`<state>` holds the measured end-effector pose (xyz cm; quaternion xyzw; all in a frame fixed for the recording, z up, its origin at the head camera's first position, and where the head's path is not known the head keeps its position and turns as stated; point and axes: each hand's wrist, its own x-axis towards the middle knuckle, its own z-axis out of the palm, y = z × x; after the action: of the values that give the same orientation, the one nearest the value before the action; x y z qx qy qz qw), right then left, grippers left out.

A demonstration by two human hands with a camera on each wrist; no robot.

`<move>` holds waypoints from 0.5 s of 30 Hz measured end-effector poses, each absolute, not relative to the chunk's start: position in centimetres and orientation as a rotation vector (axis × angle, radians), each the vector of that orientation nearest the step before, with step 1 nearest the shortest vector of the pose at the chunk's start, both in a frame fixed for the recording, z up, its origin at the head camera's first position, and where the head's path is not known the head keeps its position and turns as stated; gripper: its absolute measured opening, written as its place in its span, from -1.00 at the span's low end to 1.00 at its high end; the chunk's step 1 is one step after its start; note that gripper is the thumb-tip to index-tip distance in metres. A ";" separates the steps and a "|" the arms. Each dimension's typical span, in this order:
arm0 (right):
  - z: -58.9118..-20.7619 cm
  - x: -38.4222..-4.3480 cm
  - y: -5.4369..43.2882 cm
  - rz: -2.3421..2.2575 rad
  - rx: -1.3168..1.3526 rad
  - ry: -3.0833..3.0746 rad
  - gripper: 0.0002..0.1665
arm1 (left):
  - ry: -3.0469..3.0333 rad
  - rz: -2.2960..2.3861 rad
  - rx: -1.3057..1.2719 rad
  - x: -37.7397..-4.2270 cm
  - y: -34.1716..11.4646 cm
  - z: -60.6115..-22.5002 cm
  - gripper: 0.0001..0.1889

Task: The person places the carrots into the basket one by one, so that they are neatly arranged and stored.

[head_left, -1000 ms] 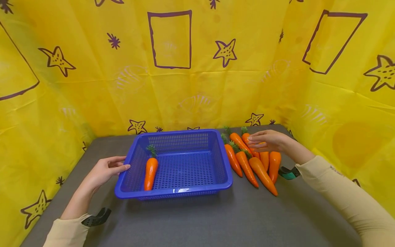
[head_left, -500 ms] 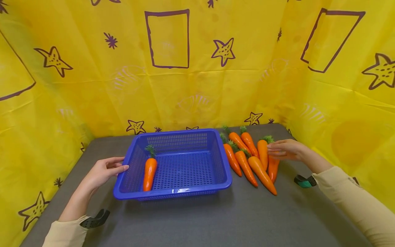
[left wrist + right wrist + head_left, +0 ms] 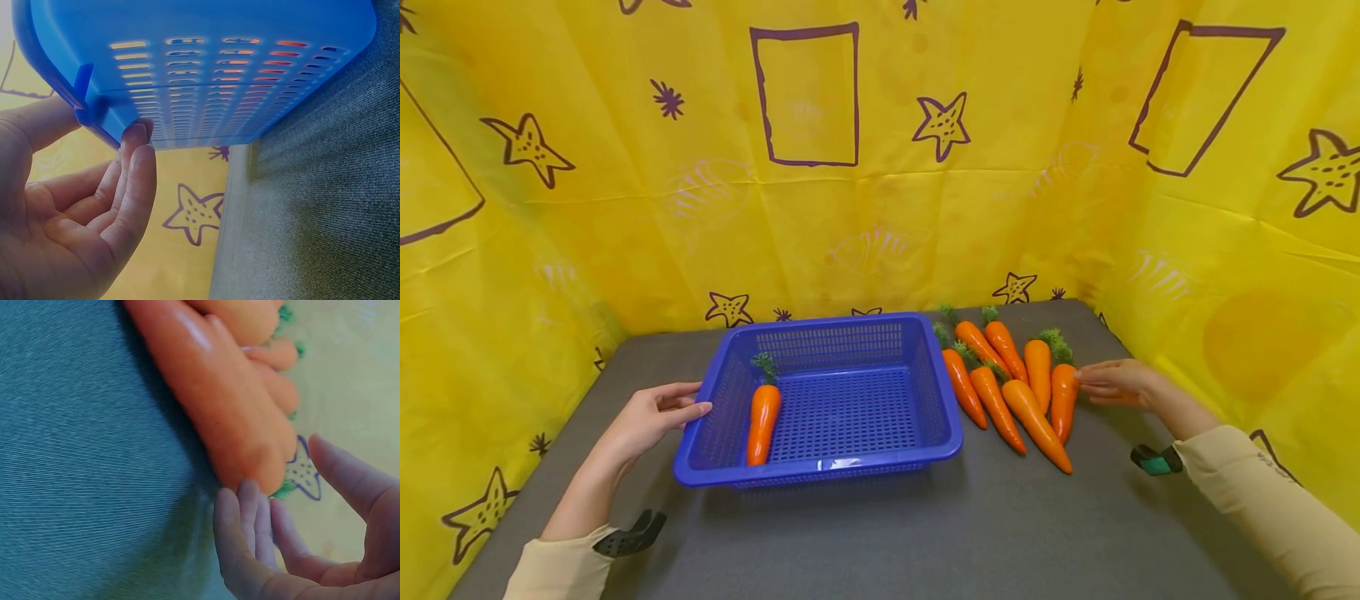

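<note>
Three sides of bright yellow cloth (image 3: 820, 225), printed with dark starfish (image 3: 942, 125) and pale fish outlines, surround a dark grey tabletop (image 3: 850, 542). On it sits a blue basket (image 3: 887, 460), rectangular, with slotted walls and a grid floor, its long side facing the wearer. Two arms in beige sleeves (image 3: 1262, 500) reach in from the lower corners.

The left hand (image 3: 651, 417) is clamped on the basket's left rim, thumb over the edge and fingers against the outer wall. The right hand (image 3: 1123, 385) grips nothing: thumb and fingers are apart, and the fingertips touch the thick end of the rightmost carrot (image 3: 1063, 400), as the right wrist view shows up close.

That carrot belongs to a cluster of seven carrots (image 3: 997, 408), glossy orange, lying on the tabletop just beside the basket's right wall, tips angled toward the wearer. A single carrot (image 3: 763, 421) lies inside the basket near its left wall, tip toward the front. Dark bands (image 3: 631, 533) show under both wrists, the right one with a green patch. Smallest are the carrots' green leafy tops (image 3: 1054, 342), pointing toward the back cloth.
</note>
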<state>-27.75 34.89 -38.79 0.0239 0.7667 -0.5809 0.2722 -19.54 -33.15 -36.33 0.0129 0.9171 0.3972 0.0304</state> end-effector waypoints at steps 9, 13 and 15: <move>-40.5 -27.6 34.6 -1.543 0.153 2.085 -0.05 | 2.831 1.214 0.043 -19.5 -33.2 -36.2 -0.31; -40.9 -27.7 34.0 -1.541 0.204 2.091 -0.01 | 2.830 1.214 0.043 -19.5 -33.2 -36.2 -0.32; -40.9 -27.7 33.8 -1.520 0.226 2.112 0.00 | 2.830 1.214 0.044 -19.4 -33.2 -36.2 -0.32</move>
<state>-27.70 33.82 -40.90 0.0836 0.7803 -0.5617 0.2620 -19.44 -33.16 -36.23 0.0142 0.9184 0.3942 0.0311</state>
